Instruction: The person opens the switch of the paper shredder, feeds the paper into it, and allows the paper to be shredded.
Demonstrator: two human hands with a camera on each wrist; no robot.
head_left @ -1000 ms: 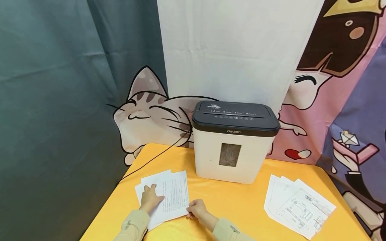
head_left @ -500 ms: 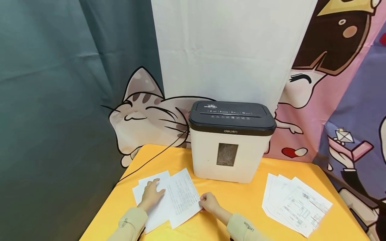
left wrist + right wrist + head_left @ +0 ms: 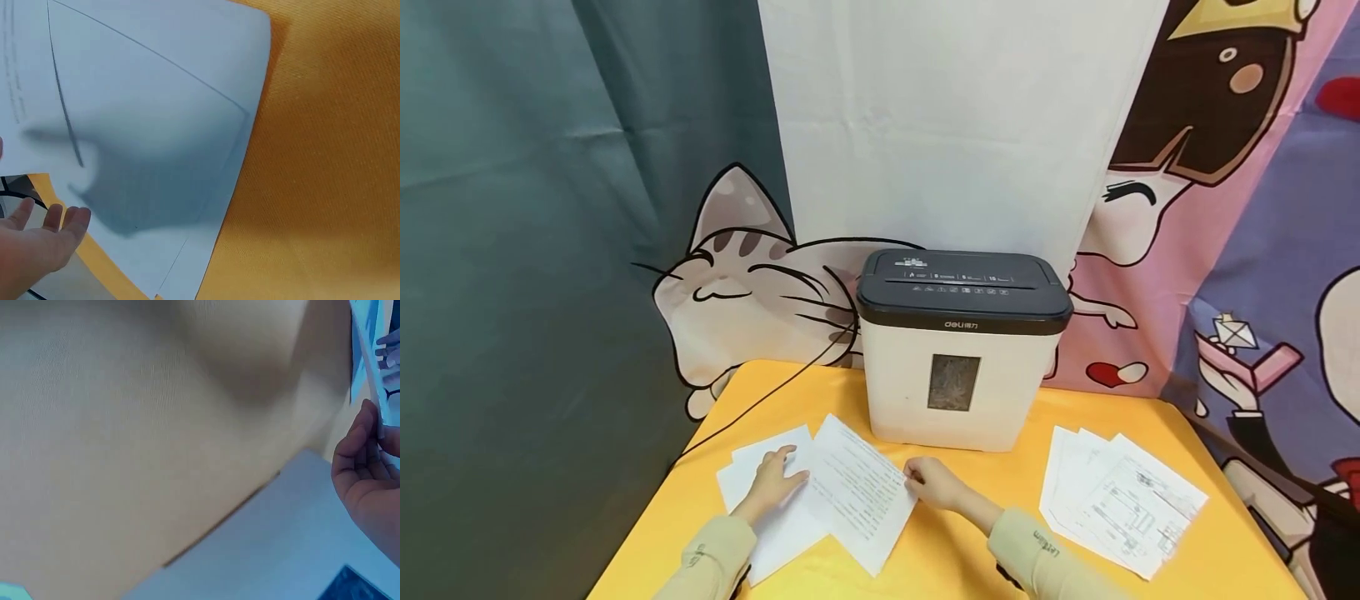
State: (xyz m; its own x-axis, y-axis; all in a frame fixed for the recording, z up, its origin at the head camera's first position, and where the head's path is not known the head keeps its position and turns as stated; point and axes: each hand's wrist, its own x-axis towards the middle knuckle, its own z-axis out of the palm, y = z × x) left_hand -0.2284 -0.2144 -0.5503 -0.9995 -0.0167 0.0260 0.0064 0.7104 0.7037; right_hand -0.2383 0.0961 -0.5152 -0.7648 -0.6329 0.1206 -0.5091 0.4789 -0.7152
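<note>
Got my right hand (image 3: 932, 482) pinching a rectangular white printed paper (image 3: 859, 493), left hand (image 3: 771, 482) loosely spread over white sheets (image 3: 784, 533).

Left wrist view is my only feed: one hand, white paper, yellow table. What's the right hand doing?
Observer: The right hand pinches the edge of a printed sheet; head and right wrist views both show it.
Engineer: Any machine around?
Observer: Head view has a shredder, with no sheet standing in its top slot.
Engineer: More paper elsewhere?
Observer: Yes, a fanned pile of drawings to the right of the shredder, in the head view.
</note>
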